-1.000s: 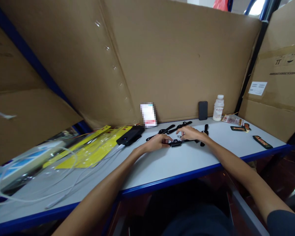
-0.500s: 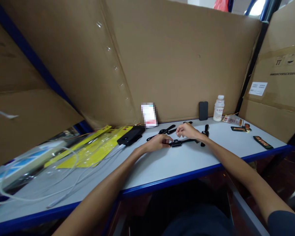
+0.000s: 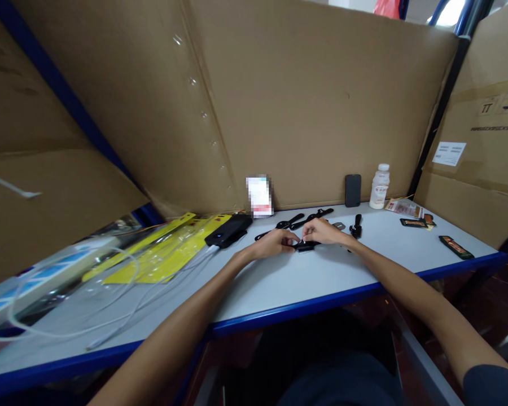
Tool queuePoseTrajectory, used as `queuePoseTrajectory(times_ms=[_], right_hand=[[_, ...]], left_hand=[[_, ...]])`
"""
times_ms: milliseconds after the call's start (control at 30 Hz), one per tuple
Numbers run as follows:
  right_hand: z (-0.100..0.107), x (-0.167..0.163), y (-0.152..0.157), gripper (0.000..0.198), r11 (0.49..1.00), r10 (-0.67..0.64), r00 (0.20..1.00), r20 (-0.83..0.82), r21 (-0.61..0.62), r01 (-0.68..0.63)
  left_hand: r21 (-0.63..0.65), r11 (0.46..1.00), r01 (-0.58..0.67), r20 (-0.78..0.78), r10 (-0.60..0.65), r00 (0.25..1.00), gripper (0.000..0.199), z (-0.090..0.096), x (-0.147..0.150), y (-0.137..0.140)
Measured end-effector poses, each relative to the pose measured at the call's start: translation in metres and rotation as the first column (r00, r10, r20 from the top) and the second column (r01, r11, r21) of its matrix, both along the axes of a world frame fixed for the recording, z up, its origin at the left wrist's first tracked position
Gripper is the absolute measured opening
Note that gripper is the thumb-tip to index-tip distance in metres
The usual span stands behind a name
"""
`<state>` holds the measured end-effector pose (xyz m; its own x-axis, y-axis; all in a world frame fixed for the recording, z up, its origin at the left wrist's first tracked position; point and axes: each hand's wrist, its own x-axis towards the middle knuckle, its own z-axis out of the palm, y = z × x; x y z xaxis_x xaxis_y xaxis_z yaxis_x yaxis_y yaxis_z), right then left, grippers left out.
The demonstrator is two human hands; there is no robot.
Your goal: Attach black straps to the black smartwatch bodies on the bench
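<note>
Black all over, the watch [image 3: 306,247] lies on the worktop [image 3: 305,282] directly between the two grips, its dark case just below the right fingertips. The right hand's grip [image 3: 320,231] is narrow, fingers bunched together at the top of the case; whether they pinch the watch or some small part, I cannot tell. The left hand's grip [image 3: 275,243] curls in at the other end of the watch, its fingertips partly hidden, so I cannot tell whether it holds the strap.

Just beyond the grips lie two more black watches, one [image 3: 284,224] behind the left grip and one [image 3: 313,217] behind the right. A grey piece [image 3: 339,225] sits beside the right grip's knuckles, and another black watch [image 3: 355,228] lies to their right.

Farther out behind the left grip, a lit screen [image 3: 260,197] leans on the cardboard wall [image 3: 305,113]. Beyond and right of the right grip stand a dark phone [image 3: 353,190] and a white-capped bottle [image 3: 380,189]. Left of the left grip are a black power bank [image 3: 225,231], yellow packaging [image 3: 169,256] and, well apart, a white power strip [image 3: 88,246].
</note>
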<state>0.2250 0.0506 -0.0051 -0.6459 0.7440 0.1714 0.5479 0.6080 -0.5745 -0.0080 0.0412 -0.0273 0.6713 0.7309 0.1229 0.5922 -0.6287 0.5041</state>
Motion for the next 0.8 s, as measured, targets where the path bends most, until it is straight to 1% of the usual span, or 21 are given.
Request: queuePoseTrajectory(times_ms=[100, 133, 200, 267, 333, 400, 500, 567, 633, 700, 800], right_hand=[[0.0, -0.004, -0.006, 0.016, 0.993, -0.06, 0.992, 0.113, 0.11, 0.048], [0.001, -0.005, -0.007, 0.018, 0.99, -0.08, 0.986, 0.143, 0.127, 0.062], [0.002, -0.008, -0.009, 0.018, 0.989, -0.121, 0.974, 0.19, 0.108, 0.101], [0.004, -0.009, -0.01, 0.017, 0.987, -0.158, 0.959, 0.236, 0.059, 0.148], [0.005, -0.01, -0.012, 0.018, 0.982, -0.191, 0.941, 0.28, 0.051, 0.184], [0.005, -0.01, -0.014, 0.02, 0.976, -0.216, 0.927, 0.306, 0.101, 0.194], [0.002, -0.007, -0.017, 0.025, 0.96, -0.236, 0.922, 0.307, 0.219, 0.173], [-0.001, -0.005, -0.016, 0.026, 0.954, -0.211, 0.935, 0.286, 0.27, 0.132], [-0.003, -0.004, -0.013, 0.025, 0.956, -0.156, 0.958, 0.242, 0.283, 0.084], [-0.003, -0.003, -0.01, 0.023, 0.965, -0.078, 0.98, 0.182, 0.261, 0.029], [-0.001, -0.003, -0.007, 0.02, 0.981, 0.047, 0.993, 0.104, 0.181, -0.066]], left_hand=[[-0.011, 1.0, -0.019, 0.011, 0.019, 1.0, 0.034, 0.0, 0.0, 0.0], [-0.015, 1.0, -0.025, 0.014, 0.025, 1.0, 0.034, 0.0, 0.0, 0.0], [-0.025, 0.999, -0.035, 0.022, 0.036, 0.999, 0.034, 0.0, 0.0, 0.0], [-0.036, 0.998, -0.043, 0.028, 0.044, 0.999, 0.035, 0.0, 0.0, 0.0], [-0.045, 0.998, -0.05, 0.031, 0.052, 0.998, 0.036, 0.001, 0.0, 0.0], [-0.051, 0.998, -0.048, 0.031, 0.049, 0.998, 0.036, 0.002, 0.0, -0.001], [-0.052, 0.998, -0.044, 0.027, 0.045, 0.999, 0.036, 0.002, 0.0, -0.002], [-0.05, 0.998, -0.048, 0.024, 0.049, 0.998, 0.035, 0.002, 0.001, -0.002], [-0.048, 0.997, -0.052, 0.02, 0.053, 0.998, 0.035, 0.002, 0.001, -0.002], [-0.042, 0.998, -0.05, 0.017, 0.051, 0.999, 0.036, 0.002, 0.001, -0.002], [-0.039, 0.998, -0.04, 0.011, 0.04, 0.999, 0.035, 0.002, 0.002, -0.002]])
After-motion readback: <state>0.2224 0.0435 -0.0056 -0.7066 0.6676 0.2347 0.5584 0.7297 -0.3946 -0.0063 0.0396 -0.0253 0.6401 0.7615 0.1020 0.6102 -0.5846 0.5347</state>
